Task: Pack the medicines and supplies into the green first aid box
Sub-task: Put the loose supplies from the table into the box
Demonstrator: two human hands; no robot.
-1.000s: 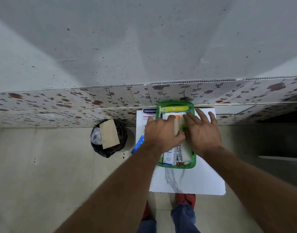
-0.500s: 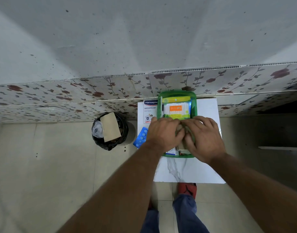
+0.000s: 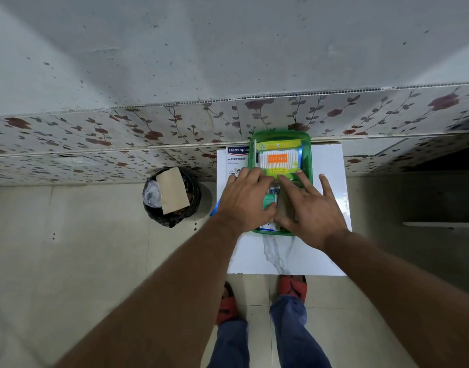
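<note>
The green first aid box (image 3: 306, 155) stands open on a small white marble-look table (image 3: 286, 253). A pack of cotton swabs (image 3: 278, 159) with an orange label lies in its far half. My left hand (image 3: 245, 200) and my right hand (image 3: 311, 208) lie flat side by side over the near half, fingers spread, pressing on the contents. Between them a green packet (image 3: 269, 201) and a brown item (image 3: 284, 205) show. A white and blue carton (image 3: 266, 227) peeks out at the near rim. A white Hansaplast box (image 3: 234, 158) lies left of the green box.
A blue blister strip (image 3: 214, 210) juts past the table's left edge, mostly hidden by my left wrist. A black-lined bin (image 3: 172, 196) with a brown card in it stands on the floor to the left. A flower-patterned wall panel runs behind. My feet are under the table's near edge.
Both hands went from closed together over the box's near part to flat with fingers spread. More of the swab pack and the table's near side shows as the view shifted.
</note>
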